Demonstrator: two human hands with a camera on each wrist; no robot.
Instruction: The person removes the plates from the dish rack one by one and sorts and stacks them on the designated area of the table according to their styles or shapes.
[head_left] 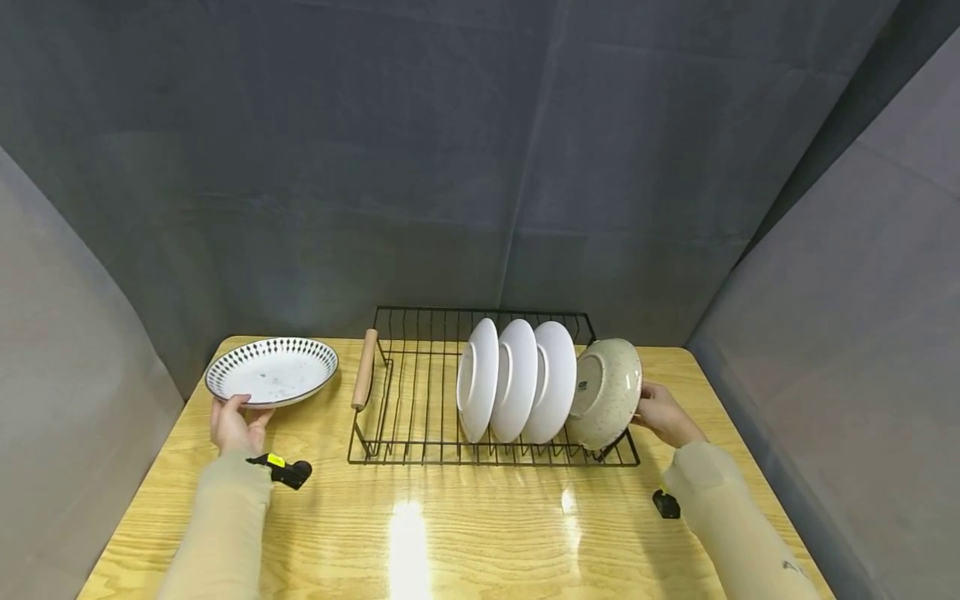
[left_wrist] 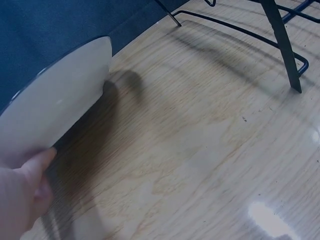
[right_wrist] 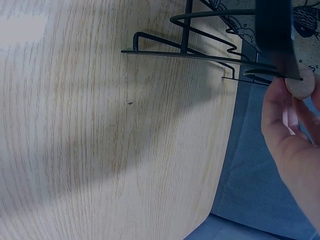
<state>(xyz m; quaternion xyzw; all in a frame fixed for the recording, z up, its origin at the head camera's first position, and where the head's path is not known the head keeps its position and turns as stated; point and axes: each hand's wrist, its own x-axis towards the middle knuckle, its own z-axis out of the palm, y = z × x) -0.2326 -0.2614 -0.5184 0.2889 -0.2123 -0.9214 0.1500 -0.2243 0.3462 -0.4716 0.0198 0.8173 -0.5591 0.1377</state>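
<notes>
At the left of the table, my left hand (head_left: pixel 234 423) pinches the near rim of a white plate (head_left: pixel 272 372) with a dark diamond pattern round its edge. In the left wrist view the plate's pale underside (left_wrist: pixel 60 92) faces the camera; whether it touches the table I cannot tell. A black wire dish rack (head_left: pixel 420 454) stands at the middle. My right hand (head_left: pixel 666 414) is at its right end, and the right wrist view shows the fingers round the wooden handle (right_wrist: pixel 300 86). Beside that hand a speckled beige dish (head_left: pixel 617 392) leans in the rack, partly hiding the fingers.
Several white plates, one of them the rightmost plate (head_left: pixel 552 383), stand on edge in the rack's right half. The rack's left wooden handle (head_left: pixel 365 369) faces the held plate. Grey cloth walls (head_left: pixel 420 167) close off the back and sides of the wooden table (head_left: pixel 487 533).
</notes>
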